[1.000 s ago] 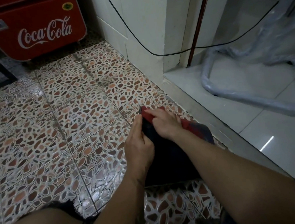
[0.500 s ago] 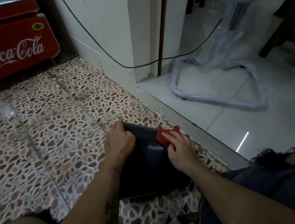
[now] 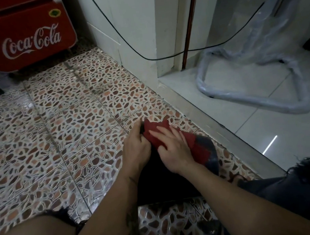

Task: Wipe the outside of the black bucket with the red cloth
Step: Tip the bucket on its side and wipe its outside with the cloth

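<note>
The black bucket [image 3: 165, 182] lies on its side on the pebble-patterned floor between my knees, its far end pointing away from me. My left hand [image 3: 137, 149] grips the bucket's far left edge and holds it steady. The red cloth [image 3: 196, 147] is spread over the top and right side of the bucket. My right hand [image 3: 173, 150] presses flat on the cloth with its fingers stretched toward the far end. Most of the bucket's body is hidden under my forearms.
A red Coca-Cola cooler [image 3: 23, 33] stands at the back left. A white wall corner [image 3: 135, 32] with a hanging black cable [image 3: 121, 36] rises behind. A metal threshold [image 3: 219, 127] runs along the right, with white tiles and a plastic-wrapped frame [image 3: 254, 102] beyond.
My right hand has slid the red cloth from the bucket's right side up toward its far end beside my left hand. The camera view shifted slightly.
</note>
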`<state>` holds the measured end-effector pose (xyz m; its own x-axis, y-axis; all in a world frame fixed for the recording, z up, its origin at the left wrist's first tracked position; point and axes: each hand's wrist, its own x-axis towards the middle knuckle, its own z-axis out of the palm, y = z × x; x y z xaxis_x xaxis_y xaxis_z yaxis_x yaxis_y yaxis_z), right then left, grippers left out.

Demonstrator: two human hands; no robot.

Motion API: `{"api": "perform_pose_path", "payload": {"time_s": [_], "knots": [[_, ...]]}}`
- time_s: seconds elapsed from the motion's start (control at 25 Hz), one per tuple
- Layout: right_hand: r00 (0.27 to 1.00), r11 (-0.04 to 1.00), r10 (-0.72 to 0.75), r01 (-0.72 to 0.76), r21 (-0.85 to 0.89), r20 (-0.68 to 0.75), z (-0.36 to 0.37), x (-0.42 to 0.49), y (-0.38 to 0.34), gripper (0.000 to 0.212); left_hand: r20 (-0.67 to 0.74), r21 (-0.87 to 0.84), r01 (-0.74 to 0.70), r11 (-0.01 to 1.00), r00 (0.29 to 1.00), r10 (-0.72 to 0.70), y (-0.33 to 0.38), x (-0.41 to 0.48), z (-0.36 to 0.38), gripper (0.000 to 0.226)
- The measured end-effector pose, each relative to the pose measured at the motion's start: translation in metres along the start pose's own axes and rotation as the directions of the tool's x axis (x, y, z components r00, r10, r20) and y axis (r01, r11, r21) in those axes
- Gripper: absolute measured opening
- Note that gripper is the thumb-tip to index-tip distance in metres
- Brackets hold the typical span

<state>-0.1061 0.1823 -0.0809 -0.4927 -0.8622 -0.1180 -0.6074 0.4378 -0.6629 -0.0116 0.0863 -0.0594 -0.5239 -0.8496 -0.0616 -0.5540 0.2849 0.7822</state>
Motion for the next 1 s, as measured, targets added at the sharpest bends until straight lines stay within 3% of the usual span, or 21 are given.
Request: {"api": "perform_pose_path", "payload": {"time_s": [0.08,0.16,0.28,0.36,0.44,0.56,0.64,0.76,0.84,1.0], "knots": [[0.985,1.000,-0.028,0.026,-0.015,-0.168,-0.001,-0.022,0.027,0.063,-0.012,-0.011,0.040,0.999,0.999,-0.040,0.001,0.006,0.003,0.054],[0.959,0.987,0.070,-0.107,-0.120,-0.275,-0.010,-0.033,0.064,0.063,-0.018,-0.004,0.089,0.996,0.996,-0.089,0.004,0.011,0.006,0.054],[0.910,0.893,0.362,-0.401,-0.205,-0.202,-0.028,-0.019,0.086,0.064,-0.018,0.000,0.110,0.994,0.994,-0.110,0.006,0.015,0.008,0.053],[0.859,0.834,0.503,-0.512,-0.204,-0.097,-0.032,0.000,0.076,0.063,-0.002,-0.005,0.087,0.996,0.996,-0.087,0.002,0.013,0.008,0.053],[0.880,0.859,0.474,-0.470,-0.205,-0.030,-0.027,0.016,0.053,0.064,0.026,-0.010,0.071,0.997,0.997,-0.070,-0.001,0.012,0.008,0.053],[0.958,0.949,0.284,-0.276,-0.154,0.031,-0.010,0.021,0.010,0.071,0.025,-0.006,0.089,0.996,0.996,-0.089,0.000,0.021,0.008,0.054],[0.990,0.984,0.138,-0.138,-0.112,-0.002,0.004,0.000,-0.005,0.070,0.034,-0.009,0.115,0.993,0.993,-0.114,0.005,0.028,0.010,0.055],[0.996,0.972,-0.080,0.072,-0.224,-0.026,0.010,-0.036,0.012,0.070,0.058,-0.016,0.153,0.988,0.987,-0.152,0.009,0.037,0.012,0.057],[0.996,0.963,-0.069,0.052,-0.266,-0.054,0.003,-0.043,0.038,0.070,0.073,-0.021,0.197,0.980,0.978,-0.195,0.009,0.042,0.012,0.058],[0.977,0.942,0.165,-0.198,-0.271,-0.137,-0.011,-0.034,0.070,0.067,0.075,-0.088,0.239,0.967,0.970,-0.233,0.010,0.036,0.010,0.058]]}}
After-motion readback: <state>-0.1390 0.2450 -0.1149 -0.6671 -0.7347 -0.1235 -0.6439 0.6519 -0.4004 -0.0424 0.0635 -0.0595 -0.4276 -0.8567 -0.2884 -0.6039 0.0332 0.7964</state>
